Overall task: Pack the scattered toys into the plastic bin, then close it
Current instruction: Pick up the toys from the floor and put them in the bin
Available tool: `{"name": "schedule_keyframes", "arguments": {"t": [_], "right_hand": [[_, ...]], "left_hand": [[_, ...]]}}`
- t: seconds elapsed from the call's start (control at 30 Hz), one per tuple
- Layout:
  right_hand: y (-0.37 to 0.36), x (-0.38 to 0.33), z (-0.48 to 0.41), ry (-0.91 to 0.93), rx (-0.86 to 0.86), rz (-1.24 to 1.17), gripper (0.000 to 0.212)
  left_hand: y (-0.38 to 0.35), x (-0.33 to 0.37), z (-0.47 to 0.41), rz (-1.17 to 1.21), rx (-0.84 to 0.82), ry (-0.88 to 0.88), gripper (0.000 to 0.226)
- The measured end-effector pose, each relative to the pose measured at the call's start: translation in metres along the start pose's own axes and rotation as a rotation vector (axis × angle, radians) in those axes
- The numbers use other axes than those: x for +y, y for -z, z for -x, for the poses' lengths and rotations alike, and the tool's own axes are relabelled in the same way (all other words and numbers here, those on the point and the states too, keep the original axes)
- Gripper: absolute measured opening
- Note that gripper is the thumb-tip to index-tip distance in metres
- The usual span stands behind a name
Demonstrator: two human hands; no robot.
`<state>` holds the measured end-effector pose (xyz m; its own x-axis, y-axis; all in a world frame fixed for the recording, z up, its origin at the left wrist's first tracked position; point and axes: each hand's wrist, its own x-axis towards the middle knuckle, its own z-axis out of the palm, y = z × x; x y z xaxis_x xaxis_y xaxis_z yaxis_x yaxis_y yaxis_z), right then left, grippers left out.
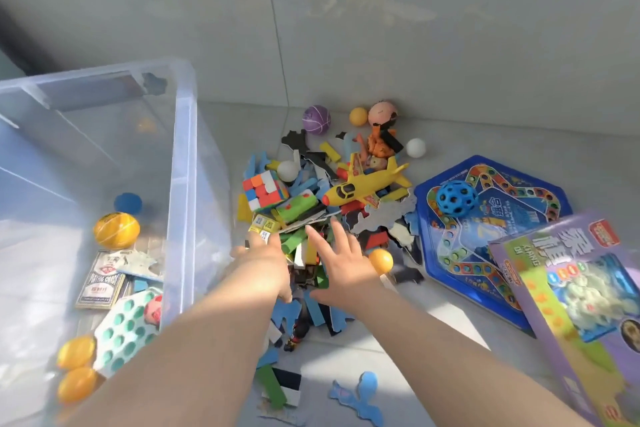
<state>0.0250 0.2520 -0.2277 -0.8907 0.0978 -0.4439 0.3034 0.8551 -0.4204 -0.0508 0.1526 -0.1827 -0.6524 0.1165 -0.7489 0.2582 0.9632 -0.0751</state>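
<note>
The clear plastic bin [183, 156] stands at my left on the pale tiled floor [450, 135], open, with balls and cards inside. My left hand [266, 263] and right hand [341, 263] hover over the toy pile [311, 218], fingers spread, gripping nothing. A grey wall [415, 28] rises behind.

Most print near my hands is too blurred to read. The card box [101, 279] in the plastic bin [185, 156] seems to say "PLAYING CARDS". The purple game box [571, 295] carries large Chinese characters, upside down to me.
</note>
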Motion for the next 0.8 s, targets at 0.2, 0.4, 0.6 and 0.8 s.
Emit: {"name": "schedule_keyframes", "arguments": {"t": [0.2,0.4,0.6,0.8], "right_hand": [[-0.014,-0.007,-0.025,0.065,-0.027,0.178,0.090],[-0.023,-0.006,-0.035,0.100,0.045,0.349,0.086],[-0.034,0.007,-0.042,0.165,0.244,0.282,0.086],[-0.019,0.001,-0.030,0.175,0.175,0.218,0.061]], "left_hand": [[-0.019,-0.005,-0.016,0.151,0.075,0.042,0.075],[-0.020,-0.007,-0.015,0.105,0.159,0.045,0.061],[0.014,0.004,0.026,-0.057,0.361,-0.266,0.059],[0.074,-0.044,0.092,0.302,0.649,-0.625,0.061]]}}
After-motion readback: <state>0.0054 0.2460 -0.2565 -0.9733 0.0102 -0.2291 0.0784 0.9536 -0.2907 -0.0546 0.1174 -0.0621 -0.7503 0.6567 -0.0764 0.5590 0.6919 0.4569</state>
